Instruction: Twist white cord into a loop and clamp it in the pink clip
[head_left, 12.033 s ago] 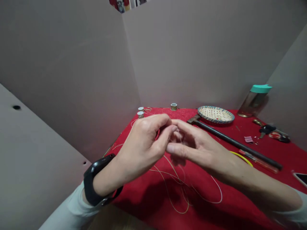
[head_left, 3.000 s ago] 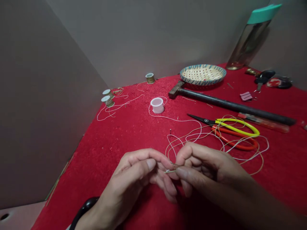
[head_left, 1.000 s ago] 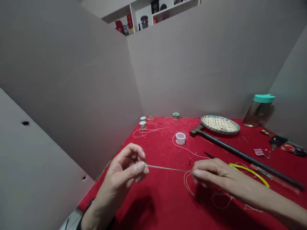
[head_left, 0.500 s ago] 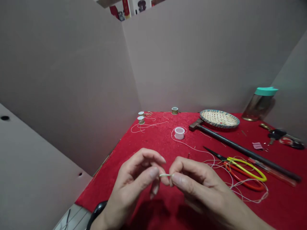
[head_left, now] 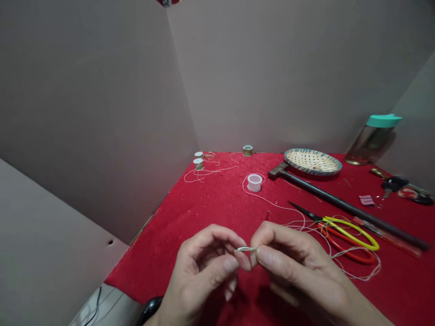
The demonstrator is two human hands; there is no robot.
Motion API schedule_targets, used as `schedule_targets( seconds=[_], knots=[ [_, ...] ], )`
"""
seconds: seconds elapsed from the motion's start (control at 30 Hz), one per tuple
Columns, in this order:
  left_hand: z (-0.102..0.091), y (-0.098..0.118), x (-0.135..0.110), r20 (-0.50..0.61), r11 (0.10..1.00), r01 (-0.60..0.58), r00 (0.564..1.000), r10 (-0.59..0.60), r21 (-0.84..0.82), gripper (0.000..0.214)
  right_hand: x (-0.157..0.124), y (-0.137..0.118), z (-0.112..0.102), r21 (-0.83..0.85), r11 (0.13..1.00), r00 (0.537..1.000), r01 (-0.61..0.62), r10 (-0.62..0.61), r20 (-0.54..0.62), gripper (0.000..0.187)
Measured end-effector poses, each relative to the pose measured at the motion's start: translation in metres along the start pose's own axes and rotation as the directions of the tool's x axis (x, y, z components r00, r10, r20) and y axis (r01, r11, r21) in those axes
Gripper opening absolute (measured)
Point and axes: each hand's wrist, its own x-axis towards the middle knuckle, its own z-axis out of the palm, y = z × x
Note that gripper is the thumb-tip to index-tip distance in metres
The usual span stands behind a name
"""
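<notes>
In the head view, the left hand (head_left: 207,271) and the right hand (head_left: 295,267) meet low in the picture, nearer to the person than the spool (head_left: 254,182). Both hands are closed in a pinch, thumb against forefinger, and the fingertips of the two hands almost touch. Between them a short piece of pale thread (head_left: 245,249) is held tight by both pinches; it is above the cloth (head_left: 183,217) and does not lie on it. The other fingers of each hand are curled under. More of the thread lies in loose loops on the cloth, to the right of the spool and nearer to the person, over the scissors (head_left: 343,228), whose handles are yellow and orange. The hammer (head_left: 343,207) lies to the right of the spool, with its head near the spool and its handle going away to the right. The basket (head_left: 312,162) is right of the spool and further back, touching the hammer head or just beside it. The bottle (head_left: 374,138) stands far to the right of the spool, at the wall. Two small reels (head_left: 198,162) stand to the left of the spool, further back.
</notes>
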Motion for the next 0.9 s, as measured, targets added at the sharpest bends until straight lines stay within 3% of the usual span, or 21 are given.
schedule_targets(
  seconds=[0.13, 0.2, 0.43, 0.7, 0.8, 0.9],
  knots=[
    [0.005, 0.004, 0.0, -0.016, 0.999, -0.031, 0.999, 0.031, -0.023, 0.012, -0.001, -0.001, 0.003, -0.282, 0.946, 0.982, 0.158, -0.181, -0.056, 0.035],
    [0.006, 0.007, -0.002, -0.058, 1.0, -0.03, 0.998, 0.029, -0.002, 0.005, -0.002, -0.002, 0.005, -0.342, 0.928, 0.983, 0.147, -0.176, -0.057, 0.03],
    [0.007, 0.011, -0.003, -0.09, 0.987, -0.051, 0.994, 0.065, 0.149, 0.008, -0.001, -0.005, 0.008, -0.387, 0.918, 0.988, 0.083, -0.127, -0.09, 0.021],
    [0.005, 0.011, -0.001, -0.052, 0.795, -0.29, 0.926, 0.373, 0.533, 0.023, 0.001, 0.003, 0.001, -0.458, 0.872, 0.972, 0.173, -0.225, -0.062, 0.016],
    [0.005, 0.011, -0.002, -0.037, 0.775, -0.301, 0.922, 0.384, 0.555, 0.023, 0.002, 0.005, 0.0, -0.443, 0.879, 0.968, 0.179, -0.238, -0.079, 0.016],
    [0.006, 0.011, -0.001, -0.078, 0.807, -0.23, 0.944, 0.322, 0.543, 0.023, 0.004, 0.002, 0.002, -0.417, 0.892, 0.969, 0.172, -0.229, -0.09, 0.015]
  ],
)
